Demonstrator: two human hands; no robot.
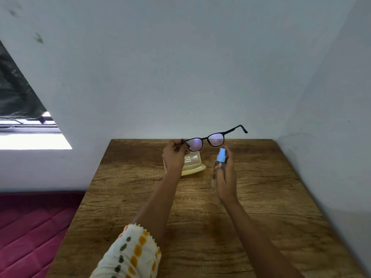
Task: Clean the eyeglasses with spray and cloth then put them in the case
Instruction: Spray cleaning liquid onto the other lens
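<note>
Head view: I see the left hand [174, 157] pinching the glasses [205, 138] by one side arm. It holds them up in the air over the far edge of the table [200, 227]. The glasses are black, and both lenses shine a bit purple. The other side arm is folded out and sticks out to the right, in front of the wall [200, 67].

The right hand [227, 177] is wrapped around the spray bottle [221, 155]. The bottle is clear with a blue top. The top sits just under the right lens, near it but a little apart. I cannot tell how much liquid is in the bottle.

The case [193, 163] is pale yellow. It lies open on the table, near the middle of the far edge, right under the glasses. Its lid stands up at the back with small writing on it. The left hand hides part of the case, so I cannot tell what is inside.

A white sleeve [132, 255] with orange and dark dots covers the left arm near the front edge. A red mat [30, 227] lies past the left edge.
</note>
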